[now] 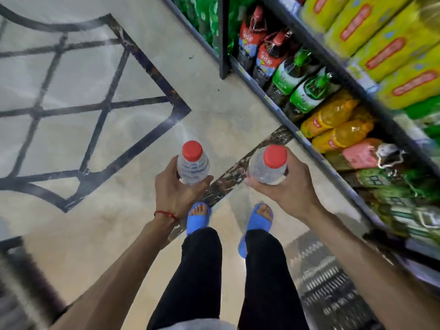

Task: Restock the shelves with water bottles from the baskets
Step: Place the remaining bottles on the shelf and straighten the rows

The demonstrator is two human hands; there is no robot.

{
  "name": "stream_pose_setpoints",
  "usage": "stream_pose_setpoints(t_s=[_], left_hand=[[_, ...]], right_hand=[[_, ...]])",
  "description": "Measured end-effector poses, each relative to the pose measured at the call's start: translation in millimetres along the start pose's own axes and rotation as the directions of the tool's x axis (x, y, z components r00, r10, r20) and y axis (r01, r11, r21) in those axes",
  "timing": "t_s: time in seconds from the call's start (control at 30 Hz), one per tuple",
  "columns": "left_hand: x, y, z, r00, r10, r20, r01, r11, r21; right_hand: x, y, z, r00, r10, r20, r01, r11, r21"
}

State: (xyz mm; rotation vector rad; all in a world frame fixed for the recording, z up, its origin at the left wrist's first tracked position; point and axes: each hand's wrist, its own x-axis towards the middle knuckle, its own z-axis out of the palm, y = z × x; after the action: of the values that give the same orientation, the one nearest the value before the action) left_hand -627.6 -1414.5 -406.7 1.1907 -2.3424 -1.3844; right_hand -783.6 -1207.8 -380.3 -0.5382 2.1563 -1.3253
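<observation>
Water bottles [193, 166] with red caps are held upright, one per hand, left of the shelves [269, 98]. Farthest from the shelves, the left hand [176, 190] curls round the left bottle [193, 167]; closer to them, and apart from it, the right hand [285, 189] curls round the right bottle [269, 170]. Both long axes point up at the camera, and the shelves lie rightward, so the right hand looks nearer for placing.

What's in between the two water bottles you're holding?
Nothing but air. The head view shows the left bottle and the right bottle apart, with only the floor's dark marbled stripe showing far below through the gap.
</observation>
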Motion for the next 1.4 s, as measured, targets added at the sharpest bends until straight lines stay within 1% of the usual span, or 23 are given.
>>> stream_pose_setpoints(t_s=[0.07,0.13,0.2,0.27,0.33,0.37,0.47,0.53,0.67,0.77,0.83,0.9,1.03,1.13,1.3,1.4], left_hand=[[-13,33,-18,0.995,0.056,0.078,-0.056,0.998,-0.003],[-21,60,-35,0.979,0.121,0.166,-0.122,0.993,-0.007],[-26,81,-51,0.944,0.187,0.274,-0.188,0.982,-0.02],[-32,102,-66,0.893,0.245,0.378,-0.258,0.966,-0.016],[-41,120,-79,0.834,0.306,0.458,-0.341,0.94,-0.007],[-46,129,-85,0.804,0.33,0.495,-0.374,0.927,-0.011],[-67,153,-96,0.702,0.382,0.601,-0.46,0.888,-0.027],[-87,165,-97,0.619,0.414,0.668,-0.518,0.854,-0.05],[-139,185,-90,0.465,0.449,0.763,-0.572,0.81,-0.128],[-192,201,-79,0.324,0.483,0.813,-0.623,0.756,-0.201],[-235,212,-72,0.224,0.526,0.821,-0.651,0.707,-0.276],[-281,218,-68,0.148,0.544,0.826,-0.655,0.68,-0.331],[-372,216,-58,0.051,0.559,0.828,-0.639,0.655,-0.403],[-441,215,-48,-0.029,0.564,0.825,-0.647,0.618,-0.446],[-544,209,-29,-0.084,0.503,0.86,-0.62,0.65,-0.44],[-599,216,-13,-0.169,0.471,0.866,-0.627,0.626,-0.463]], right_hand=[[-34,-37,-14,0.998,0.025,-0.054,-0.024,0.999,0.021],[-68,-65,-23,0.99,0.037,-0.137,-0.031,0.998,0.046],[-100,-83,-26,0.97,0.075,-0.231,-0.057,0.995,0.084],[-134,-99,-26,0.932,0.131,-0.337,-0.097,0.988,0.116],[-170,-113,-22,0.876,0.192,-0.443,-0.132,0.978,0.163],[-189,-120,-19,0.839,0.244,-0.486,-0.156,0.964,0.214],[-245,-135,-10,0.708,0.392,-0.588,-0.19,0.907,0.376],[-284,-140,-4,0.63,0.438,-0.641,-0.194,0.888,0.417],[-365,-151,5,0.497,0.487,-0.719,-0.158,0.865,0.477],[-428,-153,10,0.443,0.499,-0.745,-0.153,0.861,0.485],[-472,-153,12,0.395,0.49,-0.777,-0.134,0.868,0.478],[-518,-152,15,0.338,0.472,-0.814,-0.119,0.88,0.461],[-614,-150,25,0.226,0.45,-0.864,-0.065,0.892,0.447],[-684,-145,31,0.175,0.471,-0.864,-0.033,0.88,0.473],[-786,-145,40,0.066,0.466,-0.882,-0.023,0.885,0.465],[-835,-137,41,0.004,0.465,-0.885,-0.026,0.885,0.465]])
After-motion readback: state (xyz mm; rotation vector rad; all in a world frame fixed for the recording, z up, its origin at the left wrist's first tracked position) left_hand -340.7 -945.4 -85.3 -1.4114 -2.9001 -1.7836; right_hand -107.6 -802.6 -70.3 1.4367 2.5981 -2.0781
